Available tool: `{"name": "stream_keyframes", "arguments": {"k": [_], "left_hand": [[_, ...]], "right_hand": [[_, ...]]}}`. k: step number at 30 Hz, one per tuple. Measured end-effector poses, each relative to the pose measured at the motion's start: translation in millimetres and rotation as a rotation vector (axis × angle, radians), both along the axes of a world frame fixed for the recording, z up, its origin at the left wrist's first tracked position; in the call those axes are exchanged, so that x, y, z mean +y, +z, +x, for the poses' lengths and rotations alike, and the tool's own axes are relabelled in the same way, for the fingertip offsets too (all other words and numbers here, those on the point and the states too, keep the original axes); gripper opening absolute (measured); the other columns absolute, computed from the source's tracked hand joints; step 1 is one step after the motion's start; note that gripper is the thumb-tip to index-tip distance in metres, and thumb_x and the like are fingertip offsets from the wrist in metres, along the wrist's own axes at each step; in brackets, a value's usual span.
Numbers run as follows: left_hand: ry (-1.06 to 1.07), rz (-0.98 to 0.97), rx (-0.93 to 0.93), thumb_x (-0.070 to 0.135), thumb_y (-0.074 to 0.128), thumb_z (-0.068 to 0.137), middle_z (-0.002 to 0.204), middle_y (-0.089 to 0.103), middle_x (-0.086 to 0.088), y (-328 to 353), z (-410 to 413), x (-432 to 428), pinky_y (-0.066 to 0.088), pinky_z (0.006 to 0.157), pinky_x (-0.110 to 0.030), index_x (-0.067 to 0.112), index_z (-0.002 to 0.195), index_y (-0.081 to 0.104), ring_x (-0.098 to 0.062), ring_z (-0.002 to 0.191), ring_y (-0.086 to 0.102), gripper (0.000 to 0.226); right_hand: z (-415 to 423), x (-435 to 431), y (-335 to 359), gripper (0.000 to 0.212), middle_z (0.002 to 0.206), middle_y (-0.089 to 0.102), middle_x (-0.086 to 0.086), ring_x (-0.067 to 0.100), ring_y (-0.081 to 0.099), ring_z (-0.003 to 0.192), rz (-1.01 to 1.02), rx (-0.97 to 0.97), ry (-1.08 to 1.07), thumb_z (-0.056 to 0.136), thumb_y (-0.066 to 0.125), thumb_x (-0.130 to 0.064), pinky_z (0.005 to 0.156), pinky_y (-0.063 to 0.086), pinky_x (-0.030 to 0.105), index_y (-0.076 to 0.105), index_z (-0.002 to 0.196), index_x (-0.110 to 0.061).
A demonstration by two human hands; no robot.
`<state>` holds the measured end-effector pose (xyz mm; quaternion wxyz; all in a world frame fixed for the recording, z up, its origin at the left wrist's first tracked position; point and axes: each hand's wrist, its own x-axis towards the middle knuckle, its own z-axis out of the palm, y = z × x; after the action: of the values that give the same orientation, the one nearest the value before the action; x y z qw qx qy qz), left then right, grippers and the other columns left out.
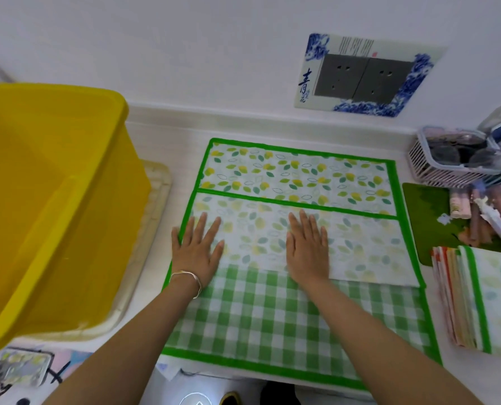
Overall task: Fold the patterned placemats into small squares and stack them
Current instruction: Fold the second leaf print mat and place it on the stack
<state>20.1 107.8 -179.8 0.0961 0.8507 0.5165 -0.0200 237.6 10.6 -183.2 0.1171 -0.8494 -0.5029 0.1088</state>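
Flat, straight-fingered left hand (198,248) and right hand (307,244) press the half-folded leaf-print placemat (296,173); folded stack (477,296) at three o'clock, yellow tub (53,200) at nine

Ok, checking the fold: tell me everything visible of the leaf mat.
The leaf mat is thin, green-edged, printed with yellow and green leaves. Its near part is folded over it, paler back up, its green edge across the middle. It lies flat on a checked mat. The left hand and right hand press flat on the flap.
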Motion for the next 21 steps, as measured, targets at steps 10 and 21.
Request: {"name": "stream_keyframes", "arguments": {"k": [10, 21], "left_hand": [[-0.166, -0.012, 0.017, 0.077, -0.020, 0.069, 0.149, -0.027, 0.011, 10, 7, -15, -0.029, 0.104, -0.041, 0.039, 0.143, -0.018, -0.015, 0.138, -0.026, 0.083], [-0.532, 0.009, 0.027, 0.078, -0.006, 0.074, 0.155, -0.006, 0.006, 11, 53, -47, -0.012, 0.113, -0.044, 0.035, 0.146, -0.007, -0.019, 0.144, -0.006, 0.084]], "right_hand": [[39, -44, 25, 0.051, 0.153, 0.017, -0.014, 0.002, 0.009, 0.142, 0.057, 0.331, 0.235, 0.097, 0.040, -0.045, 0.118, 0.010, 0.029, 0.031, 0.145, -0.029], [61, -79, 19, 0.045, 0.110, 0.069, 0.008, 0.021, 0.068, 0.099, 0.233, -0.314, 0.700, 0.063, 0.084, -0.009, 0.082, 0.054, 0.031, 0.071, 0.107, -0.006]]}}
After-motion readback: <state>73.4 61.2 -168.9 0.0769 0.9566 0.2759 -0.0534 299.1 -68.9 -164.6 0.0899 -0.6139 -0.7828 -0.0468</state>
